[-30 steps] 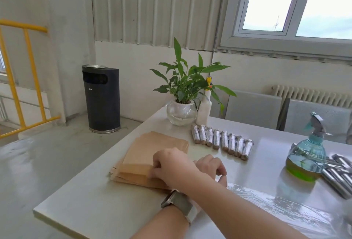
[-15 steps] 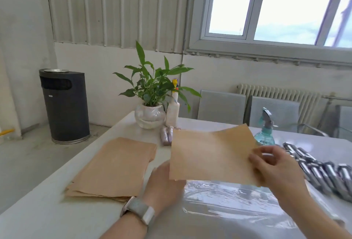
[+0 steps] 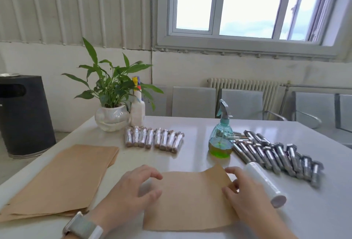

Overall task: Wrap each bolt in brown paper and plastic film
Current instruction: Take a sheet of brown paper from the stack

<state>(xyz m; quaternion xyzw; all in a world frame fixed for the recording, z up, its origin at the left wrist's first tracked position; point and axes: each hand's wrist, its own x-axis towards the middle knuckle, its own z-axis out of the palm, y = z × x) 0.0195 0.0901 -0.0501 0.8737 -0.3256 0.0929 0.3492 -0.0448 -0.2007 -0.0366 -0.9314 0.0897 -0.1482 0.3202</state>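
Gleaming white table, window above radiator

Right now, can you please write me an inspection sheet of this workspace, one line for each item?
Surface: white table, glossy.
Job's things: single brown sheet laid flat; paper stack at left; wrapped bolts in a row; bare bolts at right; film roll beside them.
Clutter: spray bottle, potted plant, white bottle.
Grippers: left hand and right hand rest on the sheet's edges.
Cables: nothing seen.
Surroundings: window, radiator, chairs, black bin.
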